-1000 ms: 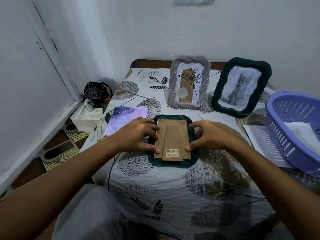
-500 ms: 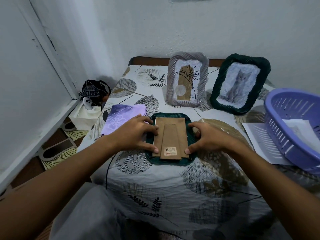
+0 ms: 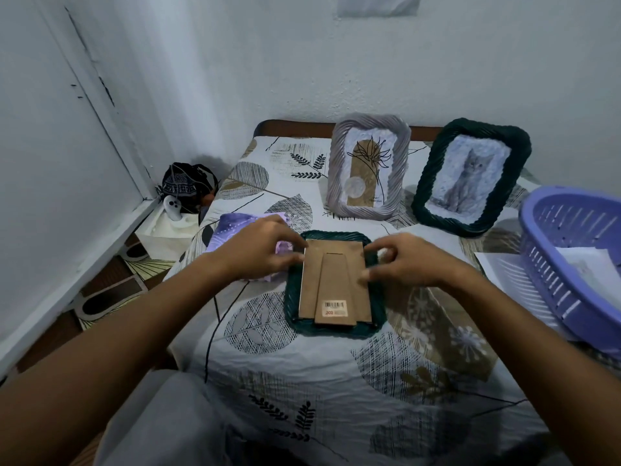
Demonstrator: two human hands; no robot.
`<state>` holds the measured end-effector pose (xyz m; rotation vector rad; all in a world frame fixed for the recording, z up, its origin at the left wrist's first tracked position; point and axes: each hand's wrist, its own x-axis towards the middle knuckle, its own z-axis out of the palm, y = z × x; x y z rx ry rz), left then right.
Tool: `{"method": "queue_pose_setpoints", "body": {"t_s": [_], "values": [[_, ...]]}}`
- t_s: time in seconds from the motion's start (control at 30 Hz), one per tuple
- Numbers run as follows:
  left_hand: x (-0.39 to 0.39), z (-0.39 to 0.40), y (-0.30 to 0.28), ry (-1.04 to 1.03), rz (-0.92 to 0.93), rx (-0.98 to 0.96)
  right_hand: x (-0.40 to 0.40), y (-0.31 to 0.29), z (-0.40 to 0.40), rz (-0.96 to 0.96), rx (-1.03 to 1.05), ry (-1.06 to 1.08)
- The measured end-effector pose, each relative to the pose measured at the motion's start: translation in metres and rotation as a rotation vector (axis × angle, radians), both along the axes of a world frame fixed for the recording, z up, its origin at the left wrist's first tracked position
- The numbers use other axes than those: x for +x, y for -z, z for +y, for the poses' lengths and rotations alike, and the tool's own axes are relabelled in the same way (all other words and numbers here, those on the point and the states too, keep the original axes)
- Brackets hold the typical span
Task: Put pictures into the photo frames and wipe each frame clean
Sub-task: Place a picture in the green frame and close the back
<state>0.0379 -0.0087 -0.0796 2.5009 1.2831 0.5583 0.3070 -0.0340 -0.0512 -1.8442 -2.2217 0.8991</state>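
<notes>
Between both grips | face-down frame (image 3: 336, 284) | left hand (image 3: 265, 252), right hand (image 3: 403, 264) at edges

Corner of a white room, table under a leaf-print cloth (image 3: 336, 375).
At the right edge, a purple plastic basket (image 3: 551, 274) with slotted walls, resting on a white sheet (image 3: 510, 280). On the floor at left, a cream bag (image 3: 168, 230) with a small white controller (image 3: 173, 207) on top, a dark patterned bag (image 3: 186, 183) just behind, near the wall.

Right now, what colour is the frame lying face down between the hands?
Dark green, with a brown cardboard backing; the frame shows best in the head view.
</notes>
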Motion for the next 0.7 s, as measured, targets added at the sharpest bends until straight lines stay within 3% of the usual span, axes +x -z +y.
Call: {"method": "queue_pose_setpoints", "body": {"t_s": [0.13,0.4,0.7], "values": [[0.004,0.028,-0.005,-0.049,0.046,0.000,0.001,0.003,0.033,0.121,0.305,0.135],[0.011,0.059,-0.005,0.067,0.187,-0.031,0.000,0.013,0.072,-0.001,0.126,-0.106],[0.010,0.070,-0.006,0.136,0.151,-0.038,0.010,0.015,0.081,0.166,0.044,-0.105]]}}
